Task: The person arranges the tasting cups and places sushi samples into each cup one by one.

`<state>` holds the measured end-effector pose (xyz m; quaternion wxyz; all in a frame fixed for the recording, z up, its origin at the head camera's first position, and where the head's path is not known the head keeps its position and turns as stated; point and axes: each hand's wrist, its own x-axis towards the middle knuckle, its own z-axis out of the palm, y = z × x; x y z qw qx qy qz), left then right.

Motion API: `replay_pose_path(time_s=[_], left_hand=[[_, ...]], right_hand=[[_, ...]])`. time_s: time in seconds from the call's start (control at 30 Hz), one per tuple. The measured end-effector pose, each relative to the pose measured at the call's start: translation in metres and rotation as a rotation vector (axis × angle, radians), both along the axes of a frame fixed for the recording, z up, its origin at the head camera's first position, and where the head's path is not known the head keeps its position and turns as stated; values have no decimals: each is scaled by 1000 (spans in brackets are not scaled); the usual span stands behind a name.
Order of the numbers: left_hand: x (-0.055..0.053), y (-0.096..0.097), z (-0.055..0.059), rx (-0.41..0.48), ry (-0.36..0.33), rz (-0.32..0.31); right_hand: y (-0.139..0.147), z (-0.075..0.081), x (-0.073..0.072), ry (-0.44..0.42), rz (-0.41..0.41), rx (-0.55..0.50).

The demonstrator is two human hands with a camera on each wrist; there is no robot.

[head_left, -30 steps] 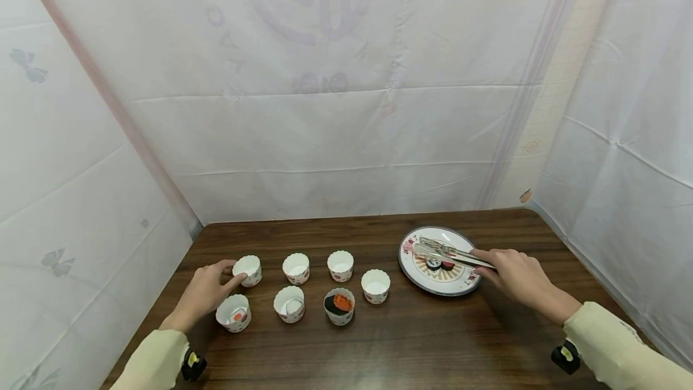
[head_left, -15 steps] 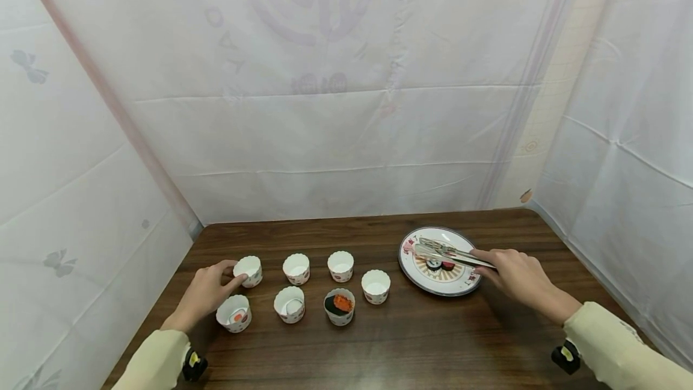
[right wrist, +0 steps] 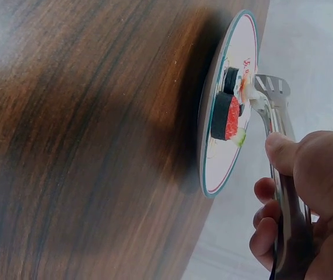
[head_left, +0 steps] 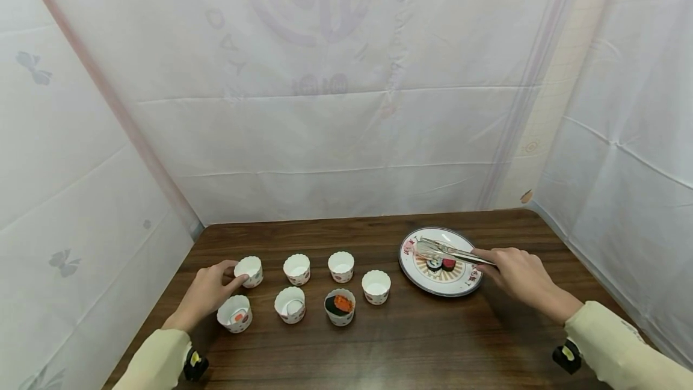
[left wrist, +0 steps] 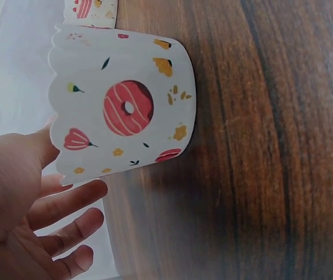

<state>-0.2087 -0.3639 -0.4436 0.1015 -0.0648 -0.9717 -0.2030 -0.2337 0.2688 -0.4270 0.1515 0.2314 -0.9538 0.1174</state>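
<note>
My left hand (head_left: 208,294) pinches the rim of the back-left white paper cup (head_left: 249,272) between thumb and fingers. In the left wrist view, a donut-printed cup (left wrist: 128,108) hides the thumb's tip. My right hand (head_left: 520,272) grips metal tongs (head_left: 457,253) over the plate (head_left: 435,287). The tongs' tips stand close together at a pale, orange-tinged food piece (right wrist: 250,90), partly hidden. On the plate also lie a dark-wrapped sushi roll with a white middle (head_left: 434,264) and a red-topped sushi piece (head_left: 448,264).
Front-left cup (head_left: 234,313) holds a piece with orange-red on it. A cup (head_left: 289,305) beside it holds something white. Another cup (head_left: 340,307) carries black-and-orange sushi. Three further cups (head_left: 296,269) stand on the brown wooden table (head_left: 411,348). White sheeting (head_left: 346,137) rises behind.
The tongs' two arms have drawn closer together over the plate. Both hands have stayed in nearly the same places, and the cups have not visibly moved.
</note>
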Motion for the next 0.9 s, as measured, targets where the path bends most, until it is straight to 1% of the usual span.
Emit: replay_pose_path(time_s=[0.2, 0.6, 0.83, 0.9], left_hand=[[0, 0, 0, 1, -15, 0], [-1, 0, 0, -2, -8, 5], [0, 1, 1, -5, -16, 1], [0, 1, 1, -2, -18, 2]], right_hand=[[0, 1, -2, -14, -4, -1], [-1, 3, -1, 18, -20, 15], [-4, 2, -2, -22, -36, 36], [-5, 2, -2, -22, -37, 39]])
